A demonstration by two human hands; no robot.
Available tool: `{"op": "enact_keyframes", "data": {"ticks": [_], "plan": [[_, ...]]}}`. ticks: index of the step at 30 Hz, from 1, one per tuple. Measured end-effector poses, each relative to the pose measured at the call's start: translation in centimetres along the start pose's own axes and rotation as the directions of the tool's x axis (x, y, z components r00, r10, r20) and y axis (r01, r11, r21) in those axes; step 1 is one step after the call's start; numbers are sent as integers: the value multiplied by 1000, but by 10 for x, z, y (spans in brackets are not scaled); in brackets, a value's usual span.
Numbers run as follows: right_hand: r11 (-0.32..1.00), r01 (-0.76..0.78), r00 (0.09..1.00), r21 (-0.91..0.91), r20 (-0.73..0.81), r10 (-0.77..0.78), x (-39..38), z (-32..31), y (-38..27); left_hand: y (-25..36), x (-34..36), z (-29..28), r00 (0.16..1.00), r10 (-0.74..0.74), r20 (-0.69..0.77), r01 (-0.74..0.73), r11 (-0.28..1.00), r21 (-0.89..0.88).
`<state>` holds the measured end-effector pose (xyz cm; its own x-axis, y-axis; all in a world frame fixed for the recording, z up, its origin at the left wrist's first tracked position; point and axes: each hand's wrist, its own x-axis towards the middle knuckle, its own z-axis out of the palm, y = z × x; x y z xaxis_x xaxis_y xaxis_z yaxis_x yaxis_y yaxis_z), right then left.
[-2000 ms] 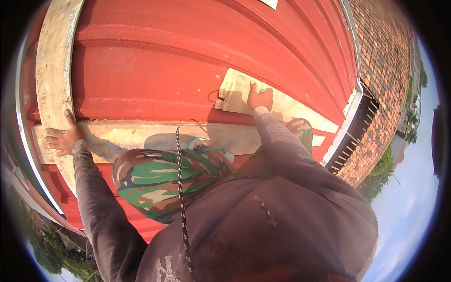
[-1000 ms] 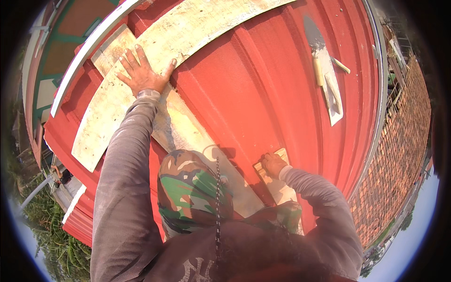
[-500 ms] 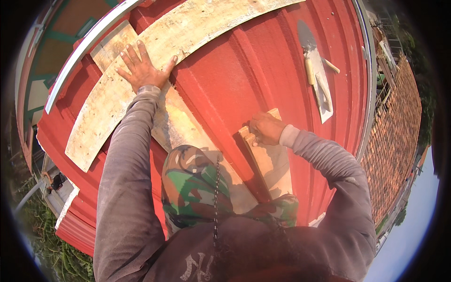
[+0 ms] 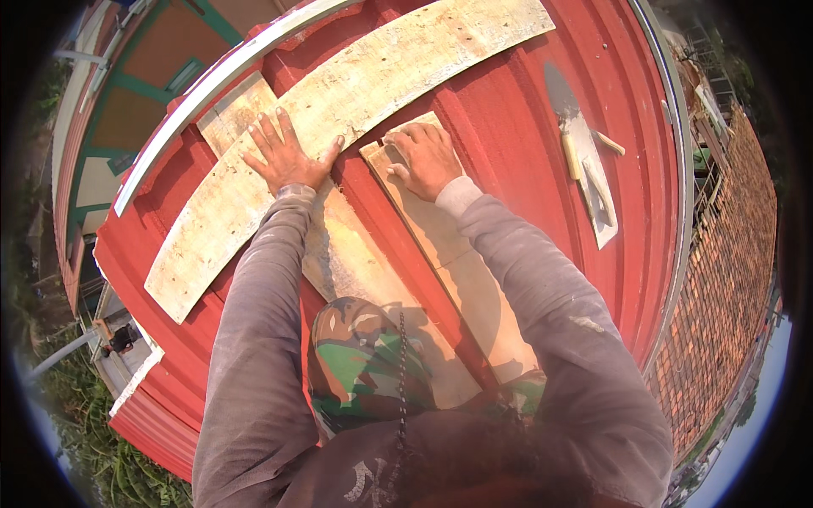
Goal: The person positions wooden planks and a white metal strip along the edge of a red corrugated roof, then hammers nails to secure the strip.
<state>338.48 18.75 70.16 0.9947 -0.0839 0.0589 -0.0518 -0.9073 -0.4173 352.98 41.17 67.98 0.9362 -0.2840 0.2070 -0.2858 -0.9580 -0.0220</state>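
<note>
My left hand (image 4: 284,154) lies with spread fingers on a long curved pale board (image 4: 406,55) that crosses the red corrugated metal roof (image 4: 521,186). Beneath it, a second board (image 4: 356,271) runs toward my camouflage-covered knee, and its far end (image 4: 233,110) shows past the curved board. To the right, my right hand (image 4: 423,161) has its curled fingers on the far end of a narrower board (image 4: 457,262), just short of the curved board. Further right lie a pointed trowel (image 4: 559,93) and a flat trowel with a pale handle (image 4: 600,195).
A white edge strip (image 4: 212,85) runs along the roof's upper left, and a metal edge (image 4: 673,220) borders its right. A tiled roof (image 4: 724,279) lies beyond on the right. A green-framed structure (image 4: 135,85) and foliage (image 4: 102,466) are on the left.
The view has turned since two seconds ago. My right hand has moved up and left, sliding the narrower board toward the curved board. My left hand stays spread on the curved board.
</note>
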Motion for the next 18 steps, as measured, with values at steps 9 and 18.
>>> {"op": "enact_keyframes", "data": {"ticks": [9,18], "plan": [[514,-856,497,-45,197,845,-349,49,-18,-4,-1,8,1000,9,-21,-9,1000,23],[614,-757,558,-223,268,785,-401,74,13,-2,-3,12,998,50,-27,-50,999,17]]}}
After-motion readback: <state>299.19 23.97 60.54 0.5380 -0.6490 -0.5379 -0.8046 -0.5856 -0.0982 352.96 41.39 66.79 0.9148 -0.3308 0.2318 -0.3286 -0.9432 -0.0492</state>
